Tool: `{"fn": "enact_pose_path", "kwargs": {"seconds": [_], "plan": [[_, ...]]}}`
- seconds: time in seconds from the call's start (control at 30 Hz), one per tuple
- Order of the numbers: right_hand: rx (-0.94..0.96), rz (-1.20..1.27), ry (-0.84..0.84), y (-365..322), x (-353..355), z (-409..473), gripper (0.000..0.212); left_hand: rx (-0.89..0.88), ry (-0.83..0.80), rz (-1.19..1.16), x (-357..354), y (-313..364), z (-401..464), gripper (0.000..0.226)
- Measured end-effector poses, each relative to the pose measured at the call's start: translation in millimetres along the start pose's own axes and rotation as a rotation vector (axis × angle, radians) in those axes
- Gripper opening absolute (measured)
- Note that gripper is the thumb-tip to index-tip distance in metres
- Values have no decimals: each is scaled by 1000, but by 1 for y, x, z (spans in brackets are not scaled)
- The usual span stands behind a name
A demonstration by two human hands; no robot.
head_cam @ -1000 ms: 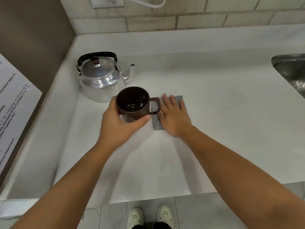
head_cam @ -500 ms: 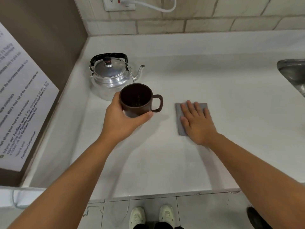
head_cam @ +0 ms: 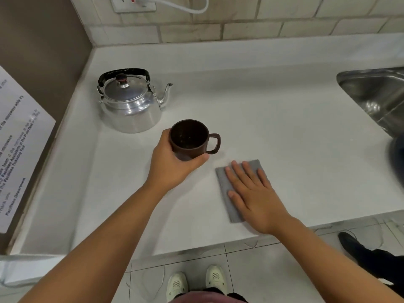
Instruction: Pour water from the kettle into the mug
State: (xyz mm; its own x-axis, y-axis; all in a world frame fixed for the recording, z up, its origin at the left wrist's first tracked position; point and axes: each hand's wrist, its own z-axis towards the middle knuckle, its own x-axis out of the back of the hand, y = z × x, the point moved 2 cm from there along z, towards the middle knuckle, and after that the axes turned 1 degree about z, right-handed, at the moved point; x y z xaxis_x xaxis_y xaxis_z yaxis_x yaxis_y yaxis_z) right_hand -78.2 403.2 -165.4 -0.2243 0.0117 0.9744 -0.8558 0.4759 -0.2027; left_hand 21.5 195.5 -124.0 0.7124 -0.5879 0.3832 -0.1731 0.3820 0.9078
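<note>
A shiny metal kettle with a black handle and lid knob stands at the back left of the white counter, spout pointing right. In front of it is a dark brown mug, upright, handle to the right, and it looks empty. My left hand is wrapped around the mug's near side. My right hand lies flat, fingers spread, on a grey cloth near the counter's front edge, to the right of the mug.
A steel sink is set into the counter at the right. A wall socket with a white cable sits on the tiled back wall. A printed notice hangs on the brown side wall. Another person's dark shoe is on the floor at the right.
My right hand has slid the grey cloth away from the mug, to the right and toward the front edge. My left hand keeps hold of the mug, now slightly farther from the kettle.
</note>
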Motion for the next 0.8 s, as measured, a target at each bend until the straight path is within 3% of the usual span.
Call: {"fn": "enact_pose_path", "kwargs": {"seconds": [0.3, 0.57, 0.7, 0.8], "plan": [[-123, 52, 51, -1, -6, -1, 64, 43, -2, 13, -8, -13, -3, 77], [-99, 2, 18, -2, -4, 0, 63, 52, -24, 7, -7, -14, -5, 80], [-102, 11, -48, -4, 3, 2, 60, 89, -88, 14, 0, -13, -5, 94], [-79, -6, -155, 0, 24, 11, 62, 110, -142, 55, 19, -5, 3, 117]]}}
